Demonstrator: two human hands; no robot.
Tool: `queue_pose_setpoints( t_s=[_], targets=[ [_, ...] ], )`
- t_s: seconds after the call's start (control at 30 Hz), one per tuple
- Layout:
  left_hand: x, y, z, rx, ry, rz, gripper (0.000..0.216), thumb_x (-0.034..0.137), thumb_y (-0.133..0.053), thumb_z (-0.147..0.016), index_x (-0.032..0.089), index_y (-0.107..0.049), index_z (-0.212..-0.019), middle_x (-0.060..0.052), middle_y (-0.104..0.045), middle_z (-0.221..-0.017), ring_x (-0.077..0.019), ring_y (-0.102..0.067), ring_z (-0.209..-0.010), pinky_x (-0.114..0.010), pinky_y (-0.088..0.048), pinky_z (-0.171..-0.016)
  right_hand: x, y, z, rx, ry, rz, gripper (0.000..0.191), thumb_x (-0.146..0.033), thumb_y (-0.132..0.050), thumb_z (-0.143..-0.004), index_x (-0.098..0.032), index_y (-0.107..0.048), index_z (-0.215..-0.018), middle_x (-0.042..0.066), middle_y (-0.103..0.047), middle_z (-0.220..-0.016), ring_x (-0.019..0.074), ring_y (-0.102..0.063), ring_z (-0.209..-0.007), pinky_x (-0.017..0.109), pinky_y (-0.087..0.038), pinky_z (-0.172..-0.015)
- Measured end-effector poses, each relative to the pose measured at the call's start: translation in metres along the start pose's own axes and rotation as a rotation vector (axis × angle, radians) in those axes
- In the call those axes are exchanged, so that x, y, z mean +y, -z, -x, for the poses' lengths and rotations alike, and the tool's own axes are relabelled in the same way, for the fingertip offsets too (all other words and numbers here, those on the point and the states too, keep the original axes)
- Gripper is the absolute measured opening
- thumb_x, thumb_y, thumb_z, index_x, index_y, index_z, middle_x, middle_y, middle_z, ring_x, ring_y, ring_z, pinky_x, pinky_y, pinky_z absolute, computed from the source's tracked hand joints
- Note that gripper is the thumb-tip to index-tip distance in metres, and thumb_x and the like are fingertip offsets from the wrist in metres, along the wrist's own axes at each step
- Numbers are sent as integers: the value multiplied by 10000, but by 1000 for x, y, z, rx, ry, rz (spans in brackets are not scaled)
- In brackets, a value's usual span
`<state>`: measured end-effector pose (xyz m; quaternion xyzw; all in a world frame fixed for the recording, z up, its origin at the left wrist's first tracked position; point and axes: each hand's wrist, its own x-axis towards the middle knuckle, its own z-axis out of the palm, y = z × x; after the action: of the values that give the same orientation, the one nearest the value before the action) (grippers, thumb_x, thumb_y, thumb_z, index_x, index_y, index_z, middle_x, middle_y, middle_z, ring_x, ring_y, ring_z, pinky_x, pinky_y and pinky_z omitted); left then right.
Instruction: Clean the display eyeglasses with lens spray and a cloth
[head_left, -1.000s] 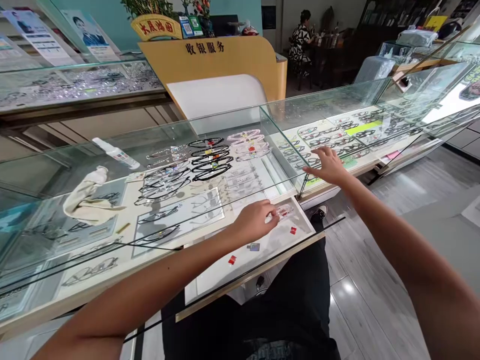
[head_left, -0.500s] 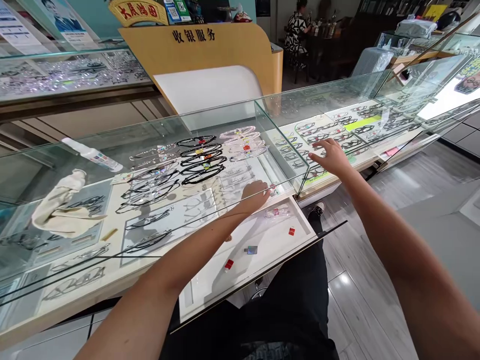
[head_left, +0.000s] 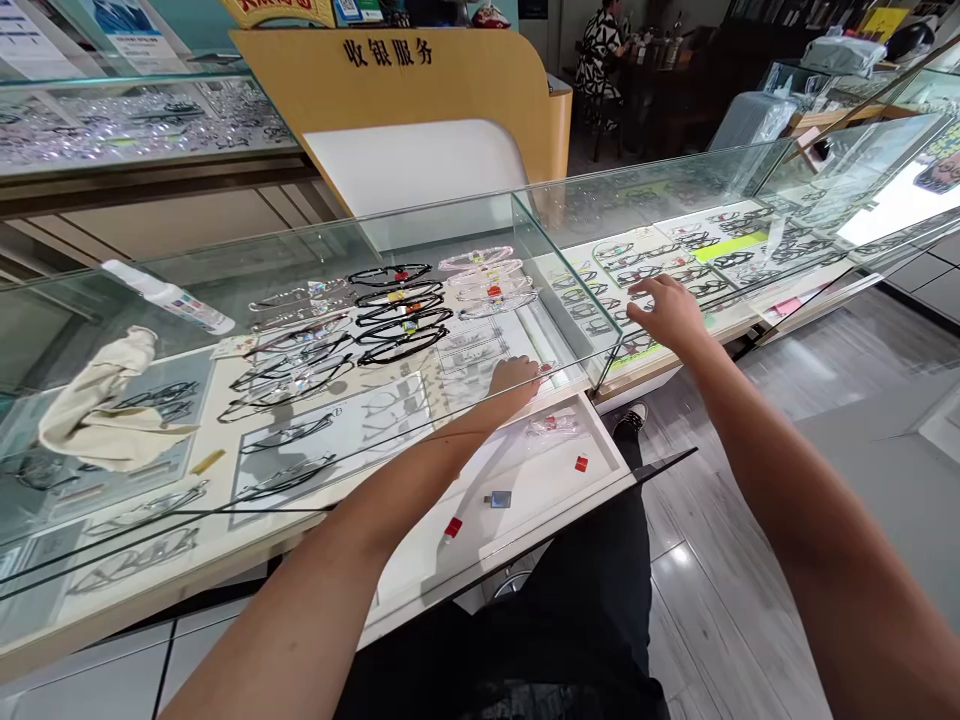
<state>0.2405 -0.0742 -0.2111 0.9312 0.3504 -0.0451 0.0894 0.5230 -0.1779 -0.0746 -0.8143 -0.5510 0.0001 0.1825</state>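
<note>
My left hand (head_left: 516,377) reaches into the glass display case (head_left: 570,255), fingers curled and partly hidden. A small item with a red mark (head_left: 546,367) shows at its fingertips, too small to make out. To the left of that hand lie black-framed eyeglasses (head_left: 405,338), with clear pinkish eyeglasses (head_left: 491,280) behind it. Over the right-hand section of the case, my right hand (head_left: 667,315) has its fingers apart and holds nothing. Below my left hand is a pulled-out white drawer (head_left: 525,540) with clear eyeglasses (head_left: 553,425) and red tags (head_left: 581,463) in it.
A white spray bottle (head_left: 169,297) and a beige cloth (head_left: 97,400) lie at the left side of the case. The glass edge (head_left: 611,345) stands between my hands. Behind is a wooden counter (head_left: 420,85); a person (head_left: 598,60) sits far back.
The view has shifted slightly, so the bottle and cloth appear farther left. Both hands stay in nearly the same places, the left one a little farther back over the case floor.
</note>
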Motion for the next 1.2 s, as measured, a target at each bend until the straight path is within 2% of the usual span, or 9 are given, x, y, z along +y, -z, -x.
queue_pose_setpoints(
  t_s=[0.3,0.4,0.5,0.6,0.77,0.9,1.03,1.13,1.2],
  targets=[
    [3,-1,-8,-30,38,-8,352,269,-438,-1122,140,-761,-1178,-194,-747,-1234,-332,-696,-1183,-456,-504,-1001,-4,-5,-4,33,-15,5,503,-534,-734,-920,-221,-774,-1312,196,-701,-1417,466,-642,-1355,598,-541,-1096],
    [5,-2,-10,-26,49,-6,329,281,-468,-1113,134,-752,-1187,-201,-747,-1246,-331,-694,-1183,-450,-501,-1011,2,-4,-6,43,-14,-18,420,-450,-693,-921,-238,-794,-1269,170,-730,-1383,436,-690,-1276,573,-550,-1062],
    [6,-1,-7,5,48,5,332,321,-510,-1103,129,-719,-1275,-208,-729,-1301,-337,-680,-1218,-451,-495,-1034,14,-3,-9,65,-70,-129,280,-371,-584,-956,-265,-820,-1064,117,-773,-1387,374,-748,-1130,526,-559,-1026],
    [10,3,1,44,44,21,394,353,-498,-1110,109,-667,-1370,-225,-702,-1346,-362,-670,-1245,-474,-492,-1041,28,-4,-13,80,-150,-303,288,-363,-515,-979,-267,-769,-881,73,-804,-1412,348,-750,-1189,491,-554,-1065],
    [27,17,35,21,-34,78,410,341,-524,-1099,140,-642,-1436,-204,-713,-1364,-384,-684,-1262,-496,-505,-1044,45,-9,-21,29,-139,-561,325,-409,-543,-972,-226,-795,-1063,98,-817,-1398,310,-712,-1311,475,-518,-1166],
    [50,37,87,-51,-196,181,348,411,-546,-1117,215,-689,-1367,-95,-772,-1344,-284,-729,-1238,-392,-539,-1023,47,-6,-21,-27,-135,-686,402,-448,-559,-974,-204,-843,-1120,115,-830,-1336,311,-696,-1336,474,-491,-1200],
    [67,73,130,-48,-313,356,341,481,-517,-1132,243,-729,-1254,-54,-812,-1195,-248,-768,-1053,-366,-539,-827,40,6,-15,-124,-83,-746,334,-492,-626,-940,-232,-833,-918,107,-839,-1315,340,-673,-1382,518,-455,-1245],
    [62,107,135,76,-308,368,314,460,-532,-1124,237,-750,-1159,-45,-803,-1064,-238,-757,-932,-361,-496,-754,35,20,-8,-243,5,-767,289,-491,-693,-892,-251,-734,-735,84,-812,-1412,359,-613,-1486,553,-404,-1297],
    [50,130,125,170,-254,285,302,437,-539,-1115,227,-755,-1131,-44,-796,-1043,-240,-753,-922,-358,-487,-749,35,29,-3,-309,37,-775,248,-471,-704,-885,-269,-742,-746,40,-779,-1490,350,-551,-1566,564,-333,-1352]
  ],
)
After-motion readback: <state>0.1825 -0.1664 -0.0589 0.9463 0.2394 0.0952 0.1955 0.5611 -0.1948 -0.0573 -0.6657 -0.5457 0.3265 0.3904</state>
